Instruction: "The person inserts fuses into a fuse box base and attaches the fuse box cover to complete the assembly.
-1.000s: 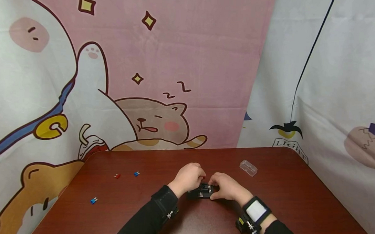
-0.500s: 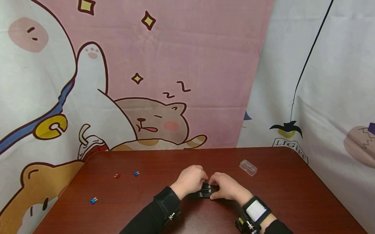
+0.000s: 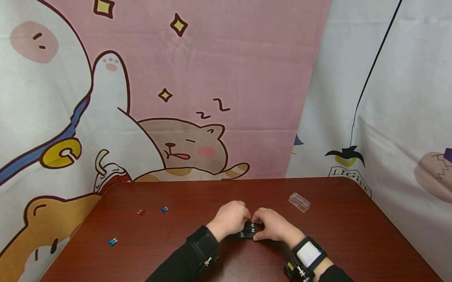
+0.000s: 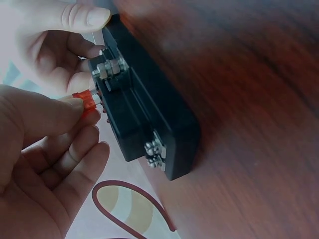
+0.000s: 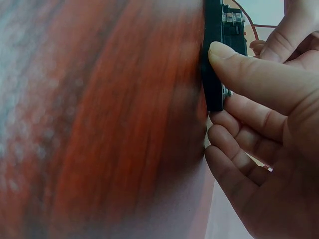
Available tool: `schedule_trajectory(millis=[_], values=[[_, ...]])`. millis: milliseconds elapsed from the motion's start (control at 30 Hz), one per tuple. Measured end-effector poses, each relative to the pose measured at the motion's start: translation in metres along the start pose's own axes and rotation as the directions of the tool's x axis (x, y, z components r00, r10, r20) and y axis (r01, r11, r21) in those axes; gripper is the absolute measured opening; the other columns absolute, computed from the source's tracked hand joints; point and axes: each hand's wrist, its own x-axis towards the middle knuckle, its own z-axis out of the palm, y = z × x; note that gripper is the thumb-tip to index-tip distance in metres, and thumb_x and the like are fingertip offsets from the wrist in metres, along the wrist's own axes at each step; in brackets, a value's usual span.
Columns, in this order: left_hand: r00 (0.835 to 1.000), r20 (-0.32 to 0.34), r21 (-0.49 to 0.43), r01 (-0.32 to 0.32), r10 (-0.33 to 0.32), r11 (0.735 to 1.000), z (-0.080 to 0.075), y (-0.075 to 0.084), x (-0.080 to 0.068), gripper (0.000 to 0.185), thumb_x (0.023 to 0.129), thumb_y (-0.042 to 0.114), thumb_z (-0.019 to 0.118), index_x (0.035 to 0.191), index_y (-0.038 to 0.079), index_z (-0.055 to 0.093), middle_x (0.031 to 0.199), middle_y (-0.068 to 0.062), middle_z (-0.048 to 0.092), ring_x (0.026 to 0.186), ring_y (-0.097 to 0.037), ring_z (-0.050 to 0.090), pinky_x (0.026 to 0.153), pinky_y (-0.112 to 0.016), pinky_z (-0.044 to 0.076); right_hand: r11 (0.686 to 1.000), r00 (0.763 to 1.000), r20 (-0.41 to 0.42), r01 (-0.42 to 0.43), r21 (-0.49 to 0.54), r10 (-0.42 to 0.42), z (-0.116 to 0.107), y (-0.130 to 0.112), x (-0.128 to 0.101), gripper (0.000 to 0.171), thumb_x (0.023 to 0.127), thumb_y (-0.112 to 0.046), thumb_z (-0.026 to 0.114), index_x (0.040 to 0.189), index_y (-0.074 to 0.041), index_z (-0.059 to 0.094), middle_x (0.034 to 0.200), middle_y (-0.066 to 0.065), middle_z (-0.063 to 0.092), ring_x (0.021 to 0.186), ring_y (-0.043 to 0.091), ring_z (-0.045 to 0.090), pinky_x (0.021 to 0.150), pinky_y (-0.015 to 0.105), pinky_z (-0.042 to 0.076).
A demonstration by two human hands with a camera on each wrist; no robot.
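Note:
My left hand pinches a red blade fuse between thumb and fingers, seen in the left wrist view. The fuse's metal prongs point at the top of a black fuse block; whether they have entered a slot I cannot tell. Screw terminals with metal nuts stand on the block. In the head view, the block lies on the table, partly covered by both hands. My right hand grips the block's right end, its thumb pressing on the near side in the right wrist view.
On the left of the brown table lie a red blade fuse, a blue blade fuse and another blue fuse. A clear plastic cover lies behind my right hand. A printed curtain hangs beyond the table.
My left hand has shifted a little to the right and nearer along the fuse block, covering more of it and coming closer to my right hand. The right hand stays in place.

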Motion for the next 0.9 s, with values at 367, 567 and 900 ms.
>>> schedule_trajectory(millis=[367, 567, 900], values=[[1.0, 0.021, 0.038, 0.013, -0.014, 0.999, 0.0037, 0.0022, 0.0007, 0.01, 0.084, 0.012, 0.076, 0.082, 0.02, 0.08, 0.07, 0.007, 0.058, 0.065, -0.005, 0.05, 0.058, -0.02, 0.043, 1.0, 1.0, 0.002, -0.01, 0.0, 0.01, 0.0013, -0.0002, 0.0001, 0.036, 0.069, -0.018, 0.09, 0.095, -0.01, 0.067, 0.089, -0.002, 0.058, 0.081, 0.017, 0.053, 0.076, 0.037, 0.048], [0.999, 0.027, 0.067, 0.022, -0.024, 0.997, 0.003, 0.0037, 0.0007, 0.011, 0.084, 0.012, 0.076, 0.08, 0.021, 0.08, 0.069, 0.008, 0.057, 0.065, -0.005, 0.051, 0.056, -0.02, 0.043, 1.0, 1.0, 0.005, -0.01, 0.005, 0.01, 0.0003, -0.0016, 0.0, 0.036, 0.069, -0.018, 0.09, 0.096, -0.009, 0.067, 0.09, -0.002, 0.058, 0.081, 0.017, 0.053, 0.076, 0.037, 0.047], [0.999, 0.026, 0.108, 0.023, -0.026, 0.994, 0.0026, 0.0061, 0.0008, 0.011, 0.082, 0.013, 0.077, 0.077, 0.022, 0.078, 0.069, 0.007, 0.055, 0.064, -0.006, 0.052, 0.053, -0.021, 0.043, 1.0, 1.0, 0.0, -0.008, -0.003, 0.008, 0.0017, 0.0007, 0.0, 0.037, 0.069, -0.019, 0.09, 0.095, -0.01, 0.066, 0.088, -0.003, 0.057, 0.08, 0.016, 0.052, 0.075, 0.037, 0.047]])
